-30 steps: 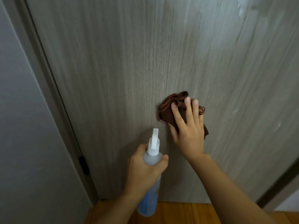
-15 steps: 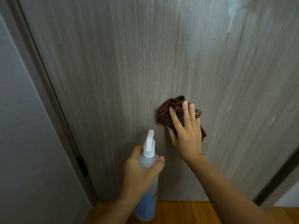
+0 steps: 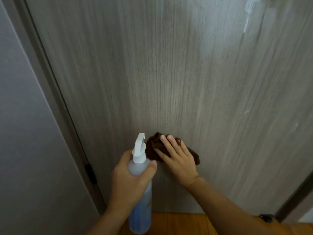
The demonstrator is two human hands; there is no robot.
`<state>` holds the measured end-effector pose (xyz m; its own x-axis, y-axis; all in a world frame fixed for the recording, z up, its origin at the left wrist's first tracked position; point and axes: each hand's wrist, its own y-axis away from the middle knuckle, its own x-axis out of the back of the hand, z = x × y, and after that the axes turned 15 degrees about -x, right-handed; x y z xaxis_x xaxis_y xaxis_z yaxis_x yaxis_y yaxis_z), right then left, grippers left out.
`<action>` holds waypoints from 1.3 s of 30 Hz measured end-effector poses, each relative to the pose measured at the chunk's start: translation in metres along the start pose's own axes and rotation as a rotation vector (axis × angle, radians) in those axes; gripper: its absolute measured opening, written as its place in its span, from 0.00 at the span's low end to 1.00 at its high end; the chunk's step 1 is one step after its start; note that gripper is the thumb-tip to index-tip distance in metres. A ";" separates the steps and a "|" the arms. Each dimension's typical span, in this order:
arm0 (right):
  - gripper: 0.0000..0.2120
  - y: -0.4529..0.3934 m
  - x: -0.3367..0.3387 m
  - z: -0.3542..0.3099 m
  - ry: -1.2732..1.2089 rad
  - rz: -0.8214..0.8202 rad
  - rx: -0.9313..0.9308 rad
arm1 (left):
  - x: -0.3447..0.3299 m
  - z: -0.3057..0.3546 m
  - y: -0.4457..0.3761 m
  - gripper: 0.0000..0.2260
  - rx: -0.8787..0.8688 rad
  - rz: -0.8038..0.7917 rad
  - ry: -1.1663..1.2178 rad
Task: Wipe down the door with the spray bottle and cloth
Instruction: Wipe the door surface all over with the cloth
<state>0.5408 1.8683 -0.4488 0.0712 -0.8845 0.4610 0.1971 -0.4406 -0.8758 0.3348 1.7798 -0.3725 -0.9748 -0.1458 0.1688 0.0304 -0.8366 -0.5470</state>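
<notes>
Now brown cloth (image 3: 171,150) bunched under rt hand (image 3: 177,160), on door (image 3: 169,73).

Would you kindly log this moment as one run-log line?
step: wiping | right hand: presses cloth on door | left hand: grips bottle

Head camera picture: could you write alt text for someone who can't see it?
A right hand presses a brown cloth flat against a grey wood-grain door, while the left hand grips a spray bottle beside it.
</notes>
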 end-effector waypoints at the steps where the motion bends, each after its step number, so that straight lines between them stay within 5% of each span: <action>1: 0.26 -0.010 0.007 0.006 -0.003 0.022 -0.005 | 0.000 0.001 0.001 0.15 0.009 0.006 0.015; 6: 0.28 -0.081 0.058 0.040 -0.047 0.177 -0.345 | -0.006 0.007 0.005 0.22 -0.015 -0.021 0.068; 12: 0.30 -0.090 0.055 0.022 -0.097 0.244 -0.498 | -0.010 0.016 0.003 0.21 -0.037 0.008 0.073; 16: 0.33 -0.067 0.032 -0.002 -0.090 0.155 -0.377 | -0.015 0.023 0.006 0.15 -0.046 -0.003 0.064; 24: 0.28 -0.049 0.018 -0.012 -0.060 0.076 -0.114 | -0.025 0.030 0.006 0.20 -0.060 -0.019 0.073; 32: 0.29 -0.129 0.076 0.032 -0.071 0.243 -0.427 | -0.013 0.030 0.002 0.21 -0.022 0.050 0.092; 39: 0.29 -0.139 0.072 0.011 -0.122 0.283 -0.486 | -0.008 0.038 -0.006 0.14 -0.051 0.038 0.097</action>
<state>0.5289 1.8674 -0.2919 0.1740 -0.9668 0.1872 -0.3164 -0.2349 -0.9191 0.3505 1.7661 -0.3395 -0.9900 -0.1236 0.0683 0.0594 -0.8033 -0.5926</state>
